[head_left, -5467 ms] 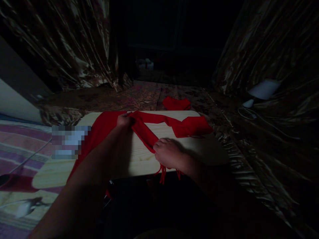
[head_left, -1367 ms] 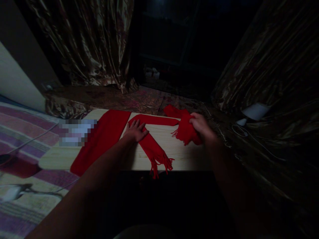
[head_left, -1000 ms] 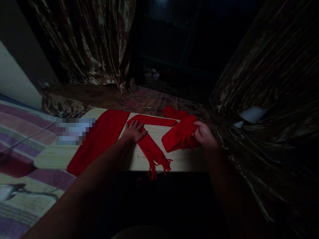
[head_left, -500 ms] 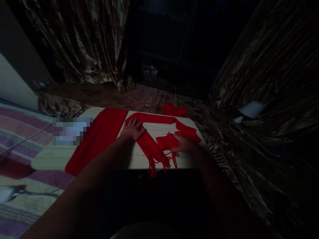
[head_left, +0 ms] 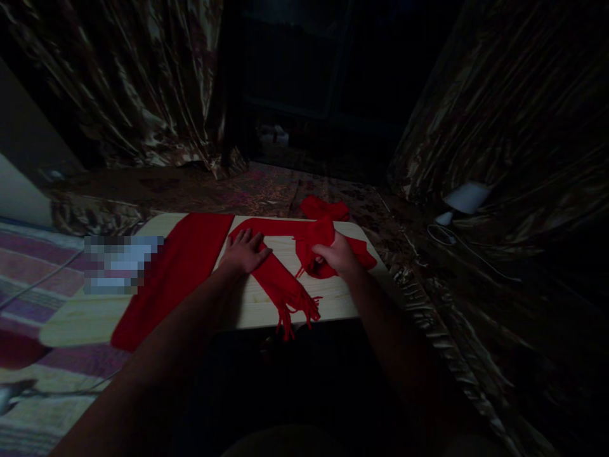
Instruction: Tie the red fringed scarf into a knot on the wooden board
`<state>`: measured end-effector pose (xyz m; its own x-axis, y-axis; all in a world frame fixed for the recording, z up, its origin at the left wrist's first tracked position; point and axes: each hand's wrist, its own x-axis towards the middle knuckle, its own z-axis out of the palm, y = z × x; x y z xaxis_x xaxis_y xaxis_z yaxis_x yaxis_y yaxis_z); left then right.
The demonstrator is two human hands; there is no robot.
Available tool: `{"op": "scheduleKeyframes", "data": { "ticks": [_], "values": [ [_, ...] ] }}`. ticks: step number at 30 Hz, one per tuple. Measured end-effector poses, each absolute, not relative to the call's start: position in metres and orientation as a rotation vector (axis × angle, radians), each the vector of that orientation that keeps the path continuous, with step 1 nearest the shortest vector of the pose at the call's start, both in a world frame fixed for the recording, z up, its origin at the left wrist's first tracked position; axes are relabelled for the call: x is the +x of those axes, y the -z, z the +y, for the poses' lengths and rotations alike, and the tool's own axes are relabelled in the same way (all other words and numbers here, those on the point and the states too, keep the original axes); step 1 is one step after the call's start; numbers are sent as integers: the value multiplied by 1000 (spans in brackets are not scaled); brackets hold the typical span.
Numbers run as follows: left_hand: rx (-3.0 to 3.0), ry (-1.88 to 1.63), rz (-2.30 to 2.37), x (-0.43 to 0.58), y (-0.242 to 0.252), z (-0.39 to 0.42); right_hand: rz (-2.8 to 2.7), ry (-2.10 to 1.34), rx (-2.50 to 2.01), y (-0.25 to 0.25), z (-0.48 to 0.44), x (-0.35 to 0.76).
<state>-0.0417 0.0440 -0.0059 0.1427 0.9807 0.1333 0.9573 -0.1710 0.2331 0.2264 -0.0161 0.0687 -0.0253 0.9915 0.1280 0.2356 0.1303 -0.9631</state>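
A red fringed scarf (head_left: 285, 280) lies bent across a pale wooden board (head_left: 228, 314). One fringed end points toward me and hangs over the near edge. My left hand (head_left: 245, 251) rests flat on the scarf at its left bend, fingers spread. Toward the board's right side, my right hand (head_left: 335, 252) is closed around a bunched part of the scarf, lifted a little off the wood. Left of my left hand, a wide folded red cloth (head_left: 176, 273) stretches slantwise over the board.
Behind the board sits a crumpled red cloth (head_left: 324, 208). A small white lamp (head_left: 469, 197) with a cord stands at the right. Patterned curtains (head_left: 166, 82) hang behind. Striped bedding (head_left: 42, 254) is on the left, and a blurred-out patch (head_left: 124, 263) covers something on the board.
My right hand has raised its part of the scarf and moved it away from me, and the fringe there has left the near edge. My left hand still presses the same bend.
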Motion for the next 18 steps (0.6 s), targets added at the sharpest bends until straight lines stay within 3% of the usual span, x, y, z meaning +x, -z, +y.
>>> {"op": "scheduleKeyframes", "data": {
  "ticks": [5, 8, 14, 18],
  "values": [
    [2600, -889, 1457, -38, 0, 17, -1494, -1045, -1074, -55, -7, 179],
    [2605, -901, 1276, -28, 0, 4, -1602, -978, -1145, -44, -3, 157],
    [2493, -954, 1382, -24, 8, 9, -1951, -1088, -950, -43, -17, 148],
    [2247, -1215, 1347, -24, 8, 7, -1866, -685, -1257, -41, -15, 179]
  ]
}}
